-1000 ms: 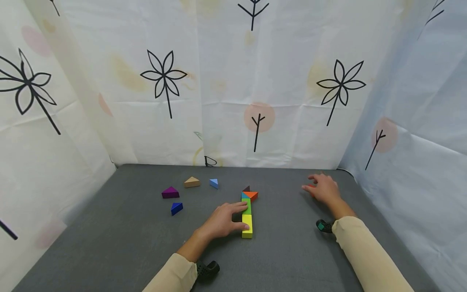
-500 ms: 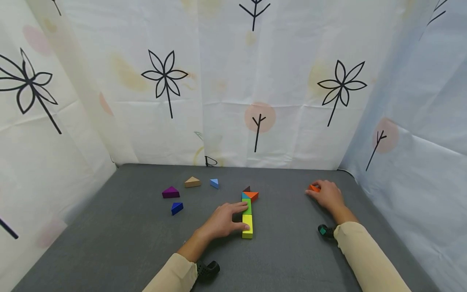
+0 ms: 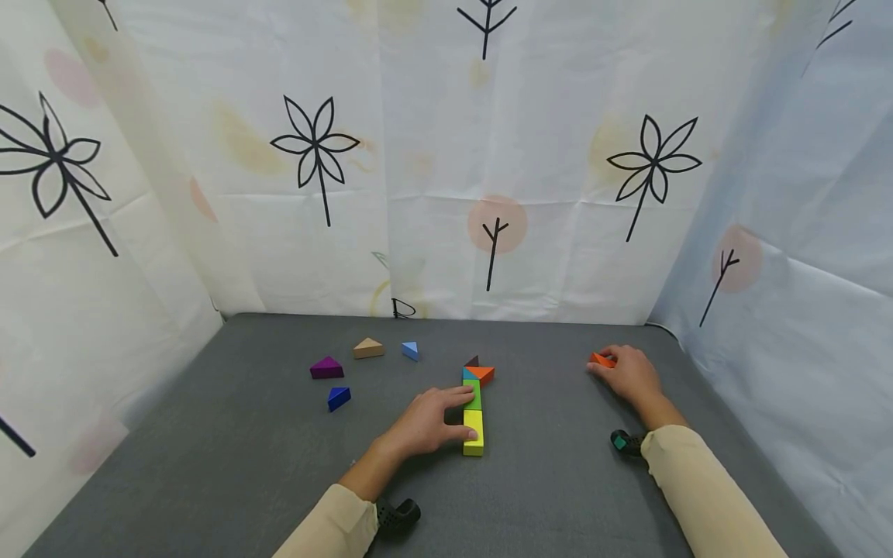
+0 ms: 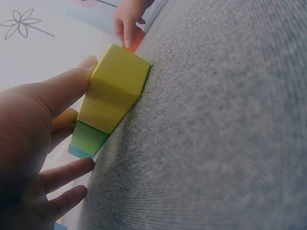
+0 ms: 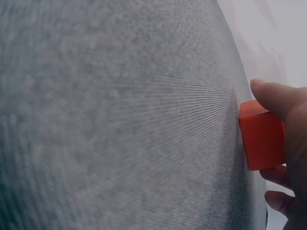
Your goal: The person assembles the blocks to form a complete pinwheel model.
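My left hand (image 3: pixel 427 422) rests on a row of blocks, its fingers extended. The thumb touches the yellow block (image 3: pixel 473 448) and the fingertips lie on the green block (image 3: pixel 474 401). Beyond the green one, a light-blue triangle (image 3: pixel 467 374), an orange triangle (image 3: pixel 483 374) and a dark brown triangle (image 3: pixel 472 361) continue the row. Off to the right, my right hand (image 3: pixel 630 376) pinches another orange triangular block (image 3: pixel 600 359) between thumb and fingers, low at the table. In the right wrist view this orange block (image 5: pixel 263 141) is partly hidden by the hand.
Left of the row lie a purple triangle (image 3: pixel 326 369), a dark-blue triangle (image 3: pixel 338 398), a tan triangle (image 3: pixel 368 349) and a pale-blue triangle (image 3: pixel 410 351). The grey table (image 3: pixel 244 465) is bordered by white patterned cloth (image 3: pixel 418 155) at the back and sides.
My right hand has drawn slightly back and to the right, and its fingers have closed round the orange triangular block. My left hand and the row of blocks have stayed put.
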Demonstrator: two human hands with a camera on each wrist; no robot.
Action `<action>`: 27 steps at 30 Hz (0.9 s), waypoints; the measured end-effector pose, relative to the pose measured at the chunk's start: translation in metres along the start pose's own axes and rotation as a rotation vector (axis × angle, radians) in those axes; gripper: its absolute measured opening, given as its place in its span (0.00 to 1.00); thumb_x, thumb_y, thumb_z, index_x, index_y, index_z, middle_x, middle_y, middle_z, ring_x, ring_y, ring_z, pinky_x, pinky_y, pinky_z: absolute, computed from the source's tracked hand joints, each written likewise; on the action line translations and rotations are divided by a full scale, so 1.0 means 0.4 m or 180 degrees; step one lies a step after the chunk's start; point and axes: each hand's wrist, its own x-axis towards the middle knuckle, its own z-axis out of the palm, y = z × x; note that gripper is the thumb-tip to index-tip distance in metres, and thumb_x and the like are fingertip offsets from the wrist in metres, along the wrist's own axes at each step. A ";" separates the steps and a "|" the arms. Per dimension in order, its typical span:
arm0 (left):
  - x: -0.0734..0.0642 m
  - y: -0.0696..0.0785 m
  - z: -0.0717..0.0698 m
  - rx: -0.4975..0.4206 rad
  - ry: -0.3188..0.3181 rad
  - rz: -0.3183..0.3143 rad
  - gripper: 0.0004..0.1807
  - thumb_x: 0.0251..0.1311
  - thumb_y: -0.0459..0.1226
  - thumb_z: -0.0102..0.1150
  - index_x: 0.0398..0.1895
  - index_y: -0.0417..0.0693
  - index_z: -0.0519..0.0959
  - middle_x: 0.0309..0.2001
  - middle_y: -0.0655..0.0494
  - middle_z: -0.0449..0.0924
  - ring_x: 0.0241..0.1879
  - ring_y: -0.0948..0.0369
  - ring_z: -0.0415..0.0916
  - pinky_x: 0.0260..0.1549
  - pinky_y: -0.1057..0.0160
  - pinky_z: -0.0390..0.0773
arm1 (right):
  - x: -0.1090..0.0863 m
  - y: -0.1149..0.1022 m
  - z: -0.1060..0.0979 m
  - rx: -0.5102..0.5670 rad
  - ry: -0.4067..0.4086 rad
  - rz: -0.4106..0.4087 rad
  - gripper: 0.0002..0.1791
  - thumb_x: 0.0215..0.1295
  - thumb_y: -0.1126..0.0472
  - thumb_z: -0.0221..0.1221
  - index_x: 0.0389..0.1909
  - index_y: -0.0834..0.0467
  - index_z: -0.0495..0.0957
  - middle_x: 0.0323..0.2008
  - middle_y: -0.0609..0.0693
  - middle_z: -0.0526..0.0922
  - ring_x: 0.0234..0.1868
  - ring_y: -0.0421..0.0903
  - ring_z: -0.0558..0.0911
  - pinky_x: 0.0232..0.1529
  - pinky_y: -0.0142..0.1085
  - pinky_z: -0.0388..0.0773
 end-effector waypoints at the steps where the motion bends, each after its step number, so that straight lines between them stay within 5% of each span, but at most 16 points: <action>1: 0.000 0.000 0.000 0.0000 0.0000 0.0002 0.37 0.57 0.55 0.66 0.69 0.56 0.70 0.69 0.66 0.65 0.66 0.53 0.62 0.63 0.45 0.57 | 0.001 0.000 -0.001 -0.0007 -0.0007 0.0004 0.29 0.63 0.45 0.63 0.53 0.66 0.78 0.45 0.66 0.78 0.43 0.61 0.76 0.43 0.55 0.71; 27: 0.001 -0.002 0.000 0.0004 0.0004 -0.0022 0.38 0.56 0.56 0.66 0.69 0.57 0.70 0.69 0.66 0.65 0.66 0.54 0.62 0.63 0.45 0.58 | 0.027 -0.041 -0.022 -0.0133 0.0048 -0.0245 0.14 0.63 0.54 0.65 0.41 0.61 0.83 0.36 0.58 0.81 0.37 0.56 0.77 0.38 0.51 0.74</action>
